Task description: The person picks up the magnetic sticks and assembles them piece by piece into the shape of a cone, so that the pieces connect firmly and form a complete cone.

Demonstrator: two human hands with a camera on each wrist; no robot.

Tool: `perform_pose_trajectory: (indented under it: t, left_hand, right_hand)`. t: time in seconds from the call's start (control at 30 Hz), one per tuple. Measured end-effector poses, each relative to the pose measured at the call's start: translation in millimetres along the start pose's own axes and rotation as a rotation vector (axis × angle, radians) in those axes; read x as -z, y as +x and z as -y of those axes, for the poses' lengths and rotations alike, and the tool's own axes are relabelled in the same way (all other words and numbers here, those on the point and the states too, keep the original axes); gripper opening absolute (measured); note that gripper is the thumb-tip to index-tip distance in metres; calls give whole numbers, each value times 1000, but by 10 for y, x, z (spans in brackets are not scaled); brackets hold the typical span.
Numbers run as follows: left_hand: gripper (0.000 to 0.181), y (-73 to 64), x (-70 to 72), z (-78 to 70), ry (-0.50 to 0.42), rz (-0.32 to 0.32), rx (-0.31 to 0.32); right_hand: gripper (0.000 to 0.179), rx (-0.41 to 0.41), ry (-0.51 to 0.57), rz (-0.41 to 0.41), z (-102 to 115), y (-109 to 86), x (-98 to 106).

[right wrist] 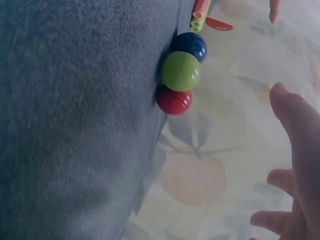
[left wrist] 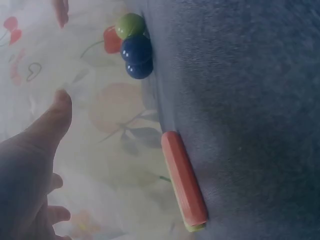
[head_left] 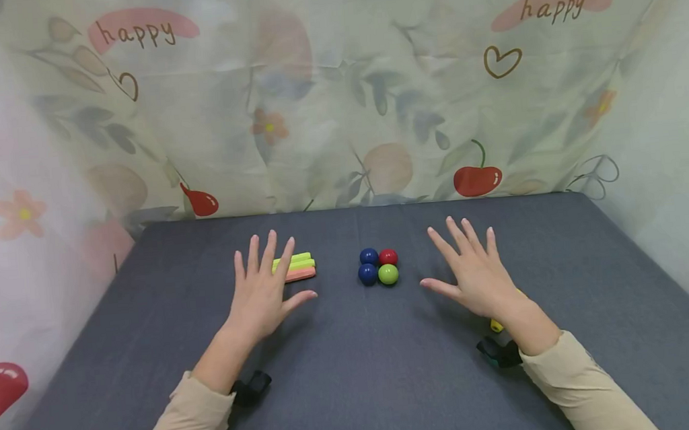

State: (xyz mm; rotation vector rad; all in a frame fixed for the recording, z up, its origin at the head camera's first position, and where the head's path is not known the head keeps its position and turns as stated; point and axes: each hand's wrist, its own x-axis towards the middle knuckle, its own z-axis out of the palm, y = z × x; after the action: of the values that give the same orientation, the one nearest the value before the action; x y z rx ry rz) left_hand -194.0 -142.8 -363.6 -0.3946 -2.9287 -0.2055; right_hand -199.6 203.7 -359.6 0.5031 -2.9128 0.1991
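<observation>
My left hand (head_left: 261, 296) hovers with fingers spread over the left of the table, holding nothing. Partly hidden behind its fingers lie two yellow-green sticks (head_left: 304, 264) and a coral faceted stick (head_left: 302, 274), side by side. My right hand (head_left: 478, 277) is likewise spread and empty above the right side. A yellow object (head_left: 496, 325) lies beneath the right wrist, mostly covered, so its kind is unclear. Between the hands, two dark blue balls (head_left: 368, 274), a red ball (head_left: 388, 257) and a green ball (head_left: 388, 274) sit grouped closely in a square.
A dark grey cloth covers the table (head_left: 358, 389). Behind and at both sides hangs a printed curtain (head_left: 336, 107) with flowers, cherries and lettering. Black straps (head_left: 252, 388) are on the wrists, below beige sleeves (head_left: 179, 424).
</observation>
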Motion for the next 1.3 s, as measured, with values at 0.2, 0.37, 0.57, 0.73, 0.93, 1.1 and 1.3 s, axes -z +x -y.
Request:
perform_pose_trajectory:
  t: [0.2, 0.37, 0.57, 0.73, 0.93, 1.1, 1.3]
  left_hand:
    - [90, 14, 76, 10, -33, -12, -21]
    - [83, 37, 135, -1, -180, -20, -38]
    - [74, 78, 145, -63, -402, 74, -30]
    - [65, 140, 110, -127, -532, 138, -66]
    - [53, 261, -14, -208, -698, 184, -102]
    - [45, 414, -165, -303, -846, 215, -107]
    - [41, 571, -308, -455, -864, 247, -104]
  right_hand:
    - [82, 7, 74, -34, -93, -59, 82]
    - [75, -6, 171, -33, -217, -156, 179]
    - [66, -65, 264, 22, -372, -290, 259]
    - [63, -94, 299, 67, -476, -375, 253]
    - [53, -59, 313, 51, -544, -442, 190]
    - [47, -54, 313, 83, -572, -461, 132]
    - [45, -60, 351, 124, -563, -481, 93]
